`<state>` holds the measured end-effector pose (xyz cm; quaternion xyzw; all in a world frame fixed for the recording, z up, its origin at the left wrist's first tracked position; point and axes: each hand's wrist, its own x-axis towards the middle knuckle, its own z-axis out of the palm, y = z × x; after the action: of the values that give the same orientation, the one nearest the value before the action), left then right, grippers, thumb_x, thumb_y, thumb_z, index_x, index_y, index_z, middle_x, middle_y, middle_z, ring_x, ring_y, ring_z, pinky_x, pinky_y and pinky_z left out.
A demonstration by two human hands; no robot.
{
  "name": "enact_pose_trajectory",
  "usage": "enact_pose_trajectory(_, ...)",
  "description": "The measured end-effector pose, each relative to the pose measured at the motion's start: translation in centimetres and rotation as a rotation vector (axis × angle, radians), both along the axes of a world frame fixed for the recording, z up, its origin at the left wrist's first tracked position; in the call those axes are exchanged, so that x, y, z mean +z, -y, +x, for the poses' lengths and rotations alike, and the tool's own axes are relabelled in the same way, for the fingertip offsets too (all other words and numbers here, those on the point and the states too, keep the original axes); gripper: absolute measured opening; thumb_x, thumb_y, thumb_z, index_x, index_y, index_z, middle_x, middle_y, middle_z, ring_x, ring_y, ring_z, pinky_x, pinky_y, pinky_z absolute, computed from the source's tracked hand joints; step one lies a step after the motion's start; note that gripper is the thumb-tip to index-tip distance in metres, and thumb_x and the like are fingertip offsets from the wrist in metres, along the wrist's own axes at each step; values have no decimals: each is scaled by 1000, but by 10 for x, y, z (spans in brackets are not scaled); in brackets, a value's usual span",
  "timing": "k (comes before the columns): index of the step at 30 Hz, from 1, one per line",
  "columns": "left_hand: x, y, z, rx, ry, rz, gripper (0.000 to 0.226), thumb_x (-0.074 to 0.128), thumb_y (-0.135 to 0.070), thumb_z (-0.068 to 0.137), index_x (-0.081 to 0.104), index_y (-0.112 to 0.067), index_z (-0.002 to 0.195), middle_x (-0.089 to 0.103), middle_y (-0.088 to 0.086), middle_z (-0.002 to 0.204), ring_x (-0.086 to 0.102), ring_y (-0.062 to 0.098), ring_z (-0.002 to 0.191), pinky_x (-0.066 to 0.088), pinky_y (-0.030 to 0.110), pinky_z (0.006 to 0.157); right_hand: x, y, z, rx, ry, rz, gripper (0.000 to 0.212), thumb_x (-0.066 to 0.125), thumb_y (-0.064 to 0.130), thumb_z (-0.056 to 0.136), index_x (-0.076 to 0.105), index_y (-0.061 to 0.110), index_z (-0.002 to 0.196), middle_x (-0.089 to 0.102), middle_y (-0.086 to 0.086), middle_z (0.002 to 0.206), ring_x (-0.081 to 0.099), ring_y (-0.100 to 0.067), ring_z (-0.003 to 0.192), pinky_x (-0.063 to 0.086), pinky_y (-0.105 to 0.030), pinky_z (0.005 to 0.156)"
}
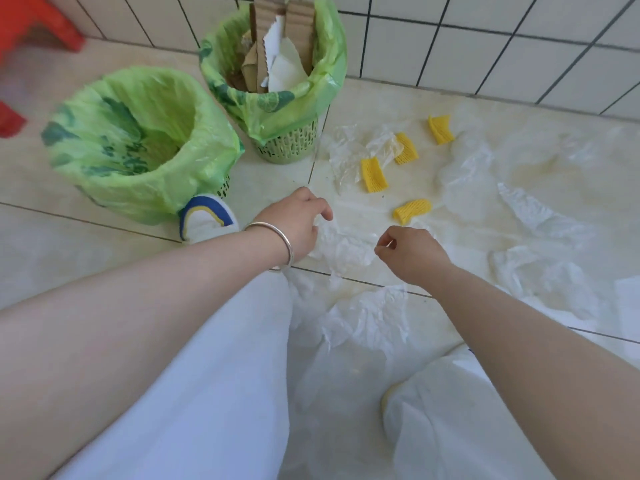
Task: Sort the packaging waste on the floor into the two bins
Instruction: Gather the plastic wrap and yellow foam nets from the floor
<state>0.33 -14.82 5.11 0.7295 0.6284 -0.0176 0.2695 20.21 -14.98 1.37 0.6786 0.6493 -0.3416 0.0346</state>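
Observation:
A crumpled clear plastic film (346,249) lies on the floor tiles between my hands. My left hand (298,223), with a silver bangle on the wrist, curls its fingers onto the film's left edge. My right hand (412,254) pinches the film's right edge between thumb and forefinger. Several yellow foam nets (374,174) lie just beyond. The near bin (138,188) has a green liner and looks empty. The far bin (287,140) holds cardboard and white paper.
More clear plastic sheets (464,174) cover the floor to the right and near my knees (367,317). My shoe (204,220) stands against the near bin. A tiled wall (485,46) runs behind, and a red stool (31,26) stands at far left.

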Motion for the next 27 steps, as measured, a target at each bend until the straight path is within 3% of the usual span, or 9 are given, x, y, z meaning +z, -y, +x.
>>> enact_pose_trajectory(5, 54, 0, -6, -70, -138, -11, 36, 41, -13, 92, 51, -27, 124, 41, 0, 134, 54, 25, 111, 44, 38, 96, 51, 12, -14, 207, 94, -68, 28, 49, 35, 91, 58, 20, 113, 60, -3, 117, 56, -23, 105, 45, -31, 80)
enact_pose_trajectory(10, 84, -4, -12, -1, -142, 26, 42, 41, -7, 91, 50, -25, 128, 43, 4, 135, 49, 26, 118, 43, 38, 98, 87, 26, -24, 209, 120, -65, 30, 48, 35, 92, 57, 20, 116, 59, -5, 117, 53, -23, 109, 43, -31, 80)
enact_pose_trajectory(13, 71, 4, -12, 39, -121, -3, 44, 42, -4, 88, 51, -26, 125, 46, 3, 130, 51, 26, 113, 44, 38, 97, 84, 45, -24, 134, 102, -84, 26, 49, 33, 91, 58, 21, 112, 60, -5, 113, 56, -23, 103, 42, -28, 75)
enact_pose_trajectory(19, -5, 64, -14, 165, -55, -217, 44, 50, -20, 88, 43, -31, 130, 39, 2, 136, 51, 26, 116, 44, 36, 97, 35, 91, -19, 108, 134, -199, 42, 47, 34, 93, 42, 23, 133, 51, -5, 126, 51, -24, 114, 42, -32, 86)
enact_pose_trajectory(23, -51, 108, -10, 292, -54, -269, 66, 62, -49, 78, 34, -37, 136, 27, 0, 144, 28, 24, 133, 39, 39, 103, 0, 120, -20, -143, 104, -123, 50, 48, 29, 92, 34, 25, 139, 37, -7, 136, 41, -28, 120, 39, -32, 80)
enact_pose_trajectory(27, -85, 131, 0, 196, -212, -296, 102, 64, -69, 62, 7, -47, 143, -8, 2, 156, -7, 30, 144, 25, 47, 112, -25, 126, -24, -255, 143, -129, 64, 53, 42, 88, 23, 32, 144, 19, -7, 148, 29, -31, 128, 42, -39, 90)
